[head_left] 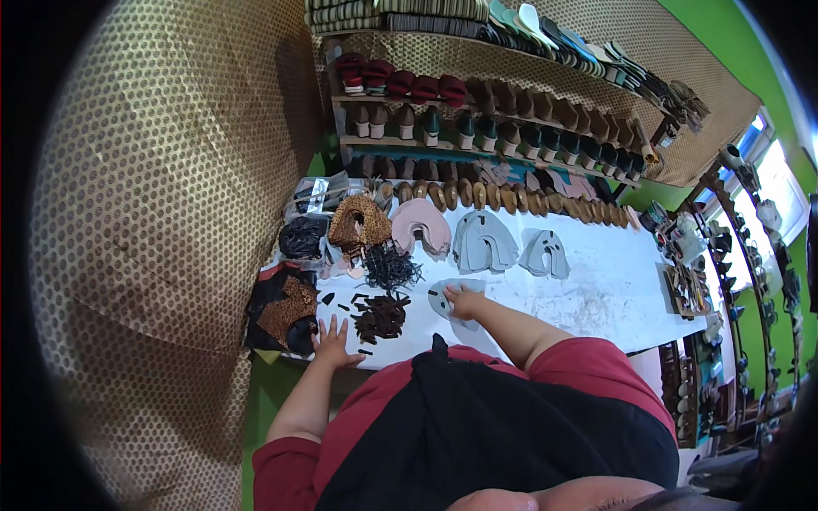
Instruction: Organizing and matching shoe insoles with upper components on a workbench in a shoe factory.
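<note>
My left hand lies on the near left edge of the white table with its fingers spread and nothing in them. Just right of it is a heap of small dark brown strips, and a few black bits lie loose beside its fingertips. My right hand rests on a grey curved shoe-upper piece with small dark marks, its fingers laid on the surface. That hand covers part of the piece. Behind it stand a large stack of grey curved pieces and a smaller grey stack.
Pink curved pieces, leopard-print pieces and black shreds lie at the left of the white table. Wooden shoe parts line its back. Shelves of shoes rise behind. A tool rack sits at the right edge.
</note>
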`<move>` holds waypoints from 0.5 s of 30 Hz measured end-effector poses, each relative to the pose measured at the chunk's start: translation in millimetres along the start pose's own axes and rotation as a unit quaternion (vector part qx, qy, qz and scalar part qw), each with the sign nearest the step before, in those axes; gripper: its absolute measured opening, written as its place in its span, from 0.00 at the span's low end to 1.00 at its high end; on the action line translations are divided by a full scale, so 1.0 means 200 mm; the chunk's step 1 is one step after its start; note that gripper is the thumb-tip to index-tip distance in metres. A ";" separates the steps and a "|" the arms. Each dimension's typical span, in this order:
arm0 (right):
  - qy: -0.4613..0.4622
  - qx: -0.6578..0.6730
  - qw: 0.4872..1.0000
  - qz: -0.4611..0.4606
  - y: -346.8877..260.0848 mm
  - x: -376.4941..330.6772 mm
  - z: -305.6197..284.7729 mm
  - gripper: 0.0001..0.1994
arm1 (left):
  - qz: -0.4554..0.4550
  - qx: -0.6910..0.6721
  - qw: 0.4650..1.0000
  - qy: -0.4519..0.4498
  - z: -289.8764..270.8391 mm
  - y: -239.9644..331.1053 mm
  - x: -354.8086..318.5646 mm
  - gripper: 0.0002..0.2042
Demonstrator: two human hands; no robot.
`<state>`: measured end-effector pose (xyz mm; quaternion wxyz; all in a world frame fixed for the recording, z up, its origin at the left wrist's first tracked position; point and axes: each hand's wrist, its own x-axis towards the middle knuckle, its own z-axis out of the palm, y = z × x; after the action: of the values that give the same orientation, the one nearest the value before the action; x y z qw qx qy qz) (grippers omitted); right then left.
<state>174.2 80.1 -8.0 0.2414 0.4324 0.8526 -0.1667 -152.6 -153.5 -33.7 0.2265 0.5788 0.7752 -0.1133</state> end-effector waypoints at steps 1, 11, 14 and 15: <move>-0.028 -0.017 0.999 -0.010 0.00 -0.01 -0.02 0.36 | -0.005 -0.002 1.000 0.010 0.00 0.00 0.00 0.64; -0.034 -0.093 0.993 -0.056 -0.02 0.13 -0.09 0.32 | -0.099 -0.022 0.994 0.034 0.03 0.16 -0.03 0.64; 0.125 -0.070 0.979 -0.147 0.03 0.11 0.00 0.31 | -0.130 -0.028 0.990 0.035 0.05 0.22 -0.03 0.62; 0.125 -0.067 0.979 -0.150 0.05 0.11 0.03 0.31 | -0.145 -0.035 0.988 0.035 0.05 0.25 -0.02 0.61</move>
<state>173.2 97.1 -25.3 0.1335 0.3004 0.9403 -0.0885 -102.2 -147.2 -36.2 0.2009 0.4558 0.8617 -0.0972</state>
